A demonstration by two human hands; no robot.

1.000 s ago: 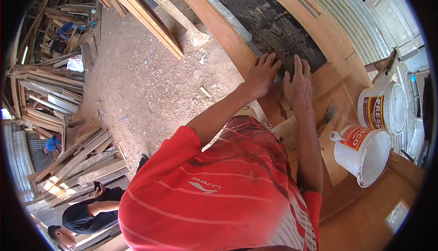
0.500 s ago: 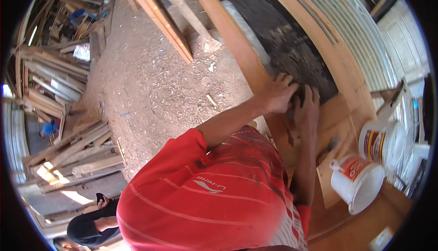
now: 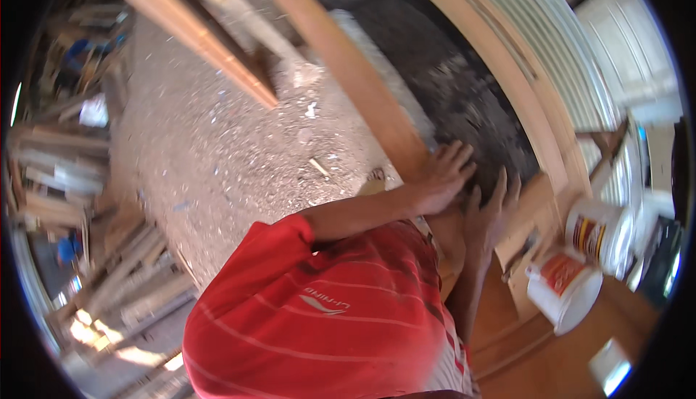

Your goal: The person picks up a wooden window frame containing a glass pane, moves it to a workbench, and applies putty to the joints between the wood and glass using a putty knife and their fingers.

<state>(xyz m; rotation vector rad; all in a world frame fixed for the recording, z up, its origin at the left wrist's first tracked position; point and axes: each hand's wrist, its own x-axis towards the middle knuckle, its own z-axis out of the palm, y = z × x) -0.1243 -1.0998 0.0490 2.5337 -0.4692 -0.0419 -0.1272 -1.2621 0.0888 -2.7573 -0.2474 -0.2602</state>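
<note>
My left hand [image 3: 444, 176] lies with its fingers stretched out at the near end of a long wooden rail [image 3: 355, 73], part of a frame. My right hand [image 3: 493, 210] is beside it on the right, its fingers straight and spread over the frame's near crosspiece. Nothing shows in either hand; the undersides of the palms are hidden. Ahead of my fingers, between the rails, is a dark, worn surface [image 3: 449, 73] with wood bits on it. Another long rail [image 3: 500, 65] runs along its right side.
Two white buckets, one nearer [image 3: 569, 294] and one behind it [image 3: 605, 232], stand to the right on a brown wooden surface [image 3: 544, 363]. Loose boards [image 3: 210, 44] jut in at the top. Shavings cover the floor [image 3: 239, 160]; timber piles [image 3: 138, 268] line the left side.
My right hand's fingers, curled before, have straightened and spread. My left hand stays near the rail's end. The view has shifted a little, and the person in black at lower left is out of sight.
</note>
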